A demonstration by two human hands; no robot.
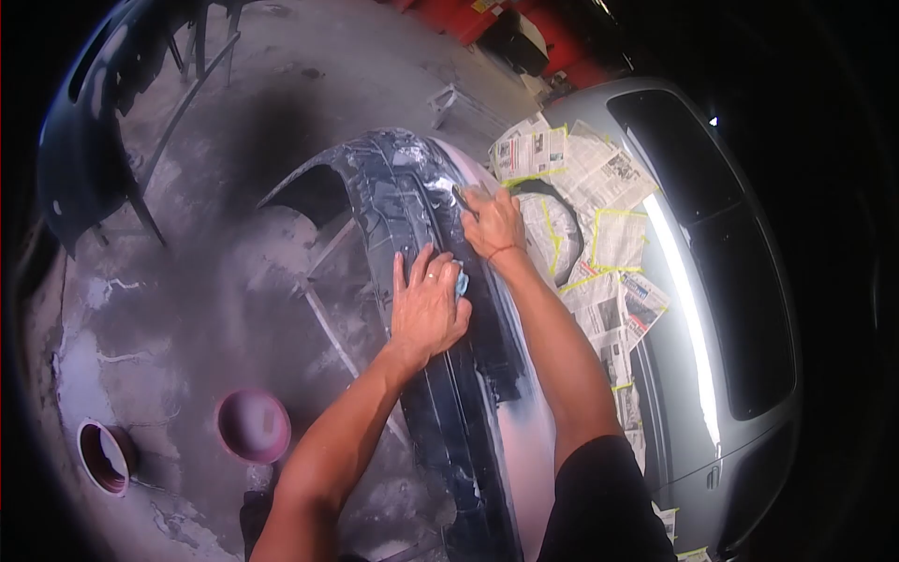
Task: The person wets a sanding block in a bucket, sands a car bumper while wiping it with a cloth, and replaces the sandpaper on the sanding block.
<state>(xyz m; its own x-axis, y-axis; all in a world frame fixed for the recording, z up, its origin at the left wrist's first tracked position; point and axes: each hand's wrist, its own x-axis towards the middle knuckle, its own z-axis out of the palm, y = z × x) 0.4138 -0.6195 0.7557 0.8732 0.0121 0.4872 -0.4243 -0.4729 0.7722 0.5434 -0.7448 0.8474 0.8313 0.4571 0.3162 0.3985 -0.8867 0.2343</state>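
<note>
A long dark car bumper point(448, 398) with pale, sanded-looking patches runs away from me, its far end curving left. My left hand point(427, 304) rests on its upper side, fingers stretched forward and a ring on one of them. A crumpled light-blue cloth point(462, 280) shows at the thumb side of that hand, tucked under the fingers; most of it is hidden. Further along, my right hand point(494, 223) grips a thin dark flat tool point(463, 200), perhaps a scraper. Its tip meets a shiny whitish patch point(440, 180) on the bumper.
Close on the right stands a silver car point(670, 309), partly masked with newspaper point(599, 169) and yellow tape. Metal stand legs point(328, 328) show below the bumper. A pink bucket point(253, 426) and another round container point(105, 457) are lower left. Another dark bumper point(80, 178) hangs upper left.
</note>
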